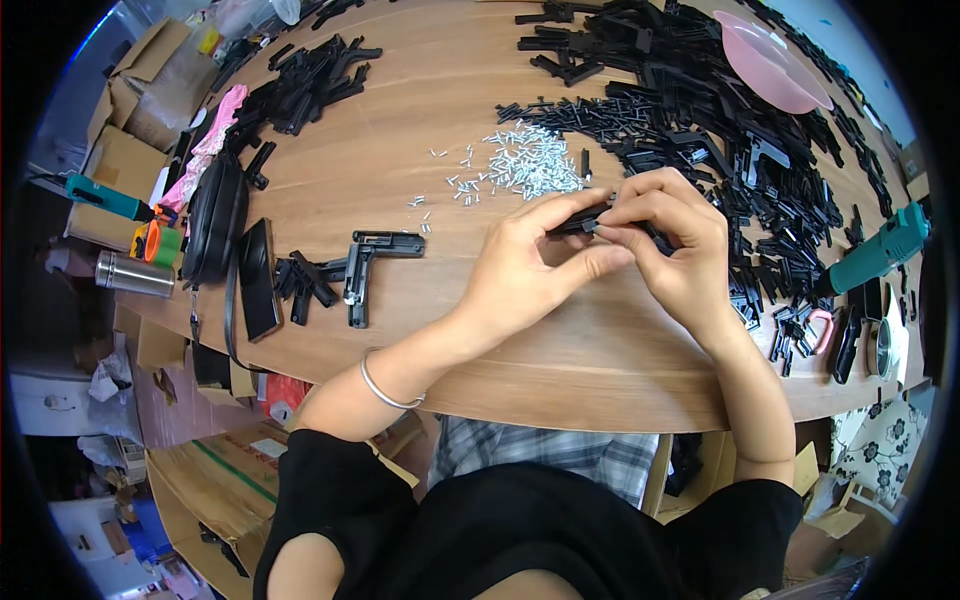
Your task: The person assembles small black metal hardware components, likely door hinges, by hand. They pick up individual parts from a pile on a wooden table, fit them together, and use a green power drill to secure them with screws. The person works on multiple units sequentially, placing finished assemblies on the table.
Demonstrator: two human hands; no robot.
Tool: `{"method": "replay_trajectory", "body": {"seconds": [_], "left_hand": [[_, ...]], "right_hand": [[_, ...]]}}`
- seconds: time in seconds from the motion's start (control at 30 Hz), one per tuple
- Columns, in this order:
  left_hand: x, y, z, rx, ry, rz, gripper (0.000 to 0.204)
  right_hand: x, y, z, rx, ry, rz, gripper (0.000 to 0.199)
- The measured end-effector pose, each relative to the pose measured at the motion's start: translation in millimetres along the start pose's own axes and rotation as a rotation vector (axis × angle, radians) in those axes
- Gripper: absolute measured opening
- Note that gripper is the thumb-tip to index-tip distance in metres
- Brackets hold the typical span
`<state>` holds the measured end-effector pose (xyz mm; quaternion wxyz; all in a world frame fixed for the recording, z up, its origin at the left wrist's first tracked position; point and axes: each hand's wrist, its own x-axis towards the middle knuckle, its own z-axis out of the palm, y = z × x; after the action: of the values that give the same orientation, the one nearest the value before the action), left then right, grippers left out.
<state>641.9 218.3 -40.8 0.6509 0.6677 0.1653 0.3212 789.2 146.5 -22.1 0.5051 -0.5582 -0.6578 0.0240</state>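
Both your hands pinch one small black part above the table's middle.

Your left hand (530,265) curls its thumb and fingers shut around the near end of the black part (583,222), and your right hand (670,240) closes its fingertips on the far end, so the two hands touch over it; most of the part is hidden by your fingers. It sits just above the wooden table (420,130), just in front of a scatter of silver screws (525,165). A heap of black pieces (700,110) spreads behind and to the right, with a pink bowl (770,60) resting on it. Left of your hands lies an L-shaped black bracket (365,260), and a green power screwdriver (880,250) lies near the right edge. A silver bangle (385,390) circles your left wrist.
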Motion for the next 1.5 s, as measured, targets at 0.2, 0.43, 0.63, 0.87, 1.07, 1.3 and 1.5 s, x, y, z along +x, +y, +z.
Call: {"method": "replay_trajectory", "body": {"seconds": [0.2, 0.43, 0.63, 0.87, 1.07, 1.3, 1.5], "left_hand": [[-3.9, -2.9, 0.7, 0.033, 0.086, -0.015, 0.031], [-3.5, 1.3, -1.2, -0.066, 0.079, -0.003, 0.047], [0.1, 7.1, -0.9, -0.148, 0.004, -0.063, 0.061], [-2.7, 5.0, 1.9, -0.134, 0.024, -0.085, 0.043], [-0.9, 7.6, 5.4, -0.130, 0.055, -0.091, 0.042], [-0.8, 5.4, -5.0, -0.101, 0.023, -0.176, 0.035], [-9.1, 17.3, -38.5, 0.248, 0.028, -0.204, 0.025]], "right_hand": [[-4.7, -4.5, 9.6, -0.096, 0.106, -0.132, 0.017], [-0.1, -0.4, 12.6, -0.150, 0.105, -0.202, 0.021], [1.5, 0.1, 4.8, -0.157, 0.004, -0.113, 0.020], [-7.6, 2.1, 17.9, -0.026, 0.226, -0.172, 0.011], [-5.3, 3.5, 12.8, 0.039, 0.246, -0.192, 0.013], [-11.0, 7.2, 18.2, 0.015, 0.181, -0.130, 0.014], [3.4, 22.2, -18.0, 0.114, -0.053, 0.183, 0.023]]}}
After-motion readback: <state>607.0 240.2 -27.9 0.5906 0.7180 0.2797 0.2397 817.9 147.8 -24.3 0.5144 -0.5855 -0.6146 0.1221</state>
